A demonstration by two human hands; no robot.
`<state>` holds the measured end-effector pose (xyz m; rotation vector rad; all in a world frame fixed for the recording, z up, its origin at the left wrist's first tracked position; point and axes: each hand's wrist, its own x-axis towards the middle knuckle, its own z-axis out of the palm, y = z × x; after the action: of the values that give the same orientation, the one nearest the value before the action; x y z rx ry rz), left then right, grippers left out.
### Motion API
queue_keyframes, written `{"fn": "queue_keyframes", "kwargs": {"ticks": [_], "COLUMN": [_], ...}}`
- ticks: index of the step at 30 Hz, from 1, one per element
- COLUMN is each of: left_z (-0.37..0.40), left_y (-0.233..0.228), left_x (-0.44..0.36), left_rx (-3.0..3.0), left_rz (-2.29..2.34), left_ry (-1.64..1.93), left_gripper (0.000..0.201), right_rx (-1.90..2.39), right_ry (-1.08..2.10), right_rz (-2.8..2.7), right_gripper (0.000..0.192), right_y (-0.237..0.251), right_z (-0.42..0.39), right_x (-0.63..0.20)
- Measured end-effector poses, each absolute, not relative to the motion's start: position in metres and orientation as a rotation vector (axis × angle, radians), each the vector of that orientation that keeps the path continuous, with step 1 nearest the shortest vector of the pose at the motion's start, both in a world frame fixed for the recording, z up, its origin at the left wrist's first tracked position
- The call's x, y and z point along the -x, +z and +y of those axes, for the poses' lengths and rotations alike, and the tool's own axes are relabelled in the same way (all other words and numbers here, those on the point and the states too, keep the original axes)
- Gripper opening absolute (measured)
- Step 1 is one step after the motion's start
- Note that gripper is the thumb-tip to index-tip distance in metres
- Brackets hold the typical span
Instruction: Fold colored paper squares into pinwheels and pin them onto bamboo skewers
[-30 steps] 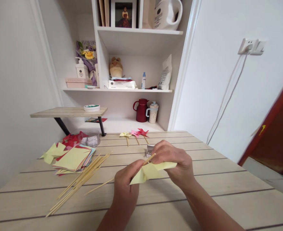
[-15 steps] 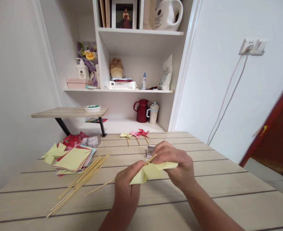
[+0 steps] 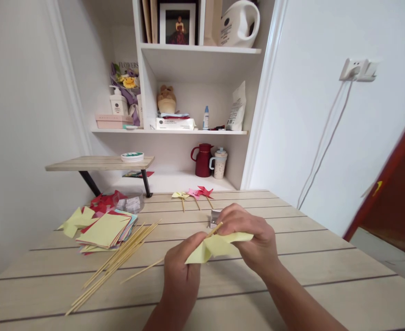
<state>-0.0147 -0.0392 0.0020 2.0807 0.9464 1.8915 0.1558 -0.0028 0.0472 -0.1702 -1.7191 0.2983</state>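
Home room, craft corner: wood table [image 3: 292,257]; shelf [image 3: 174,131] at 12 o'clock with framed photo [image 3: 177,22], plush toy [image 3: 167,99], red jug [image 3: 201,160]; paper stack [image 3: 105,226] at 10 o'clock.

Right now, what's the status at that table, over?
Left hand and right hand both pinching yellow folded paper on a wooden stick. Loose sticks and paper stack lie left, apart from hands.

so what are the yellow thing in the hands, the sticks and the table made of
The yellow piece looks like thin matte paper: it holds sharp folds and pointed flaps. The sticks look like bare bamboo or wood, pale tan, thin and straight; which one is hard to tell. The table looks like light wood planks or a wood-look laminate, with faint grain and dark seams.
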Motion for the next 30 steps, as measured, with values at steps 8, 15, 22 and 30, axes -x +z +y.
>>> {"fn": "queue_keyframes", "kwargs": {"ticks": [8, 15, 22, 30], "left_z": [-0.0367, -0.0385, -0.0384, -0.0410], "left_y": [0.0033, 0.0073, 0.0066, 0.0070], "left_x": [0.0128, 0.0120, 0.0105, 0.0128], "left_rx": [-2.099, -2.218, -2.269, -2.201], "left_rz": [0.926, 0.895, 0.954, 0.917], "left_ry": [1.978, 2.116, 2.196, 2.093], "left_gripper": [0.030, 0.030, 0.028, 0.029], "right_rx": [0.195, 0.219, 0.243, 0.228], "right_ry": [0.310, 0.338, 0.381, 0.383], "right_rz": [-1.713, -1.713, -1.714, -1.711], "right_gripper": [0.011, 0.010, 0.015, 0.016], "right_y": [0.0455, 0.0450, 0.0467, 0.0457], "right_z": [-0.0033, -0.0046, -0.0076, -0.0068], "right_x": [-0.1560, -0.1569, -0.1555, -0.1559]}}
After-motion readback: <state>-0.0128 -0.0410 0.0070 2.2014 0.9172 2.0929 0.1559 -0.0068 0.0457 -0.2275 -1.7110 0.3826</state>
